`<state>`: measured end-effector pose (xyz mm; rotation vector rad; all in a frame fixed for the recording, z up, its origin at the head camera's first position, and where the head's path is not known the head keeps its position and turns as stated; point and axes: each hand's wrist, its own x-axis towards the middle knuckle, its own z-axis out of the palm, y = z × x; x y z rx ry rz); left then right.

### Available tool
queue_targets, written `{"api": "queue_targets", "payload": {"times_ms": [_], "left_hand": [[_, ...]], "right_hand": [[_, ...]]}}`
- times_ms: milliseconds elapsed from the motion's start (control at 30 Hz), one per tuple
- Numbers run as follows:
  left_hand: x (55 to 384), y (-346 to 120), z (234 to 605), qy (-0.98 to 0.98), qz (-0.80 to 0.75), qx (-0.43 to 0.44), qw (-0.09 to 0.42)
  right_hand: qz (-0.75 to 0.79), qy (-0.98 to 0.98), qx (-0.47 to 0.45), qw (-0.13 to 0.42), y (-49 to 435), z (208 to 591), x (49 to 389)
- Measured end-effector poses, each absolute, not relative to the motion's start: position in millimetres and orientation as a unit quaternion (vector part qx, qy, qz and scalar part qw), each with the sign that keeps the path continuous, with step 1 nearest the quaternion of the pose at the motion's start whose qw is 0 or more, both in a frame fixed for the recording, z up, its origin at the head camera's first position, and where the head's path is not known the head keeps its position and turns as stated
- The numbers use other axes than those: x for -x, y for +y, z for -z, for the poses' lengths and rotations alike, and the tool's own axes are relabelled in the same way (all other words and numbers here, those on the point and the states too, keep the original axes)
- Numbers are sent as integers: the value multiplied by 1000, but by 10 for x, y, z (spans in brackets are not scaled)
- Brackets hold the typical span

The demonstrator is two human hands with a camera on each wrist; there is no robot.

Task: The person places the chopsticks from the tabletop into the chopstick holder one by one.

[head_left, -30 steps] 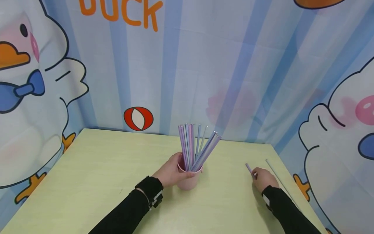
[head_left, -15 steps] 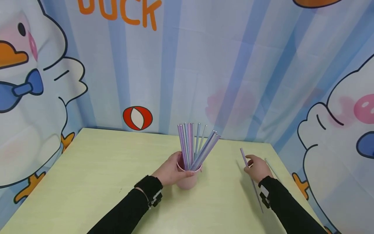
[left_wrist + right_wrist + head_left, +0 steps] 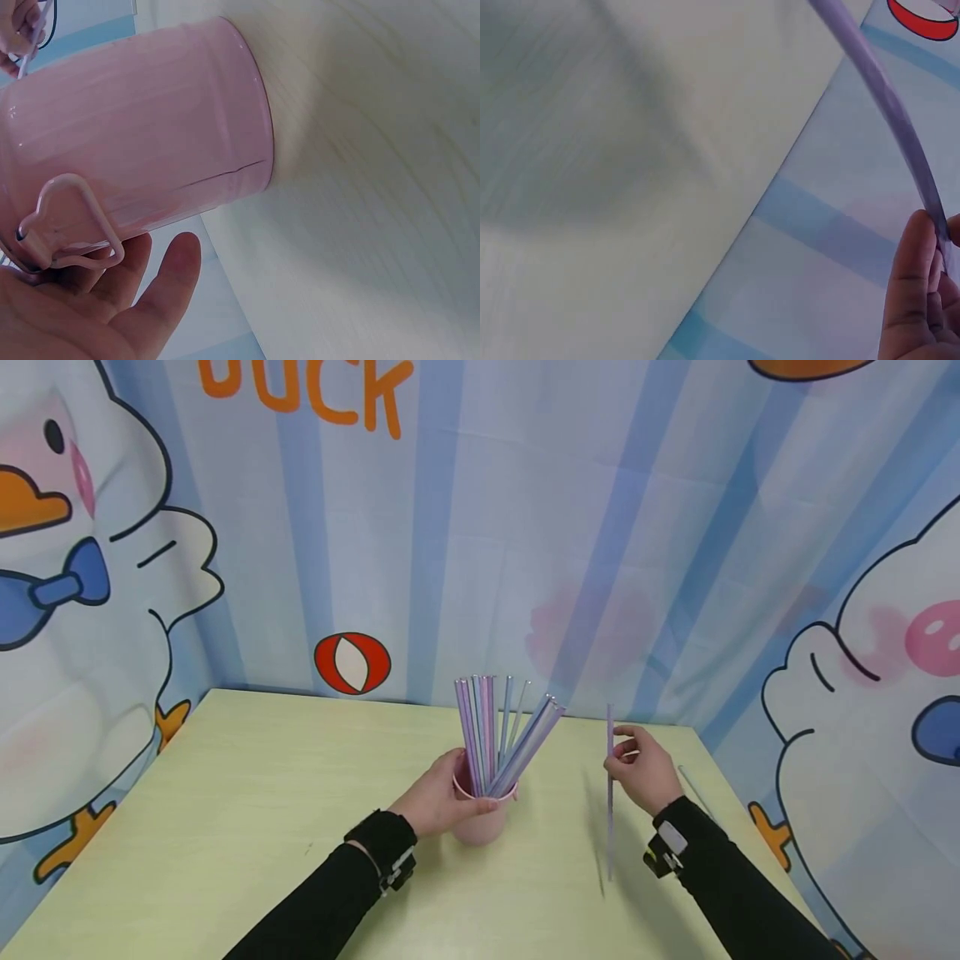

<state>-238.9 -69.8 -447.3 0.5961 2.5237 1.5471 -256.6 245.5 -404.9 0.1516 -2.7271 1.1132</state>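
Note:
A pink cup [image 3: 482, 821] with a heart-shaped handle [image 3: 69, 225] stands near the middle of the pale yellow table [image 3: 247, 810] and holds several purple and blue straws [image 3: 495, 735]. My left hand [image 3: 435, 797] wraps round the cup's left side. To the right, my right hand [image 3: 643, 770] pinches one purple straw [image 3: 610, 793] near its upper end, holding it almost upright above the table. In the right wrist view that straw [image 3: 885, 105] runs diagonally up from my fingers [image 3: 919, 300].
Another thin pale straw [image 3: 693, 789] lies on the table by its right edge, behind my right hand. Printed duck-cartoon curtains [image 3: 525, 527] close in the table on the back and both sides.
My right hand picked the purple straw up off the table, lifted it and turned it upright while moving left toward the cup. The left hand stayed on the cup.

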Motion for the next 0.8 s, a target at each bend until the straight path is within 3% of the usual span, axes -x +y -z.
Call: {"api": "queue_targets", "payload": {"times_ms": [333,800], "left_hand": [[2390,-702,4474,834,-512,-197,63],[2389,-686,4483,844,-501,-178,65]], "right_hand": [[-473,-872,-55,114,2201,3840,2532],[-580,-788,-87,190,1878,3537,2438]]}}
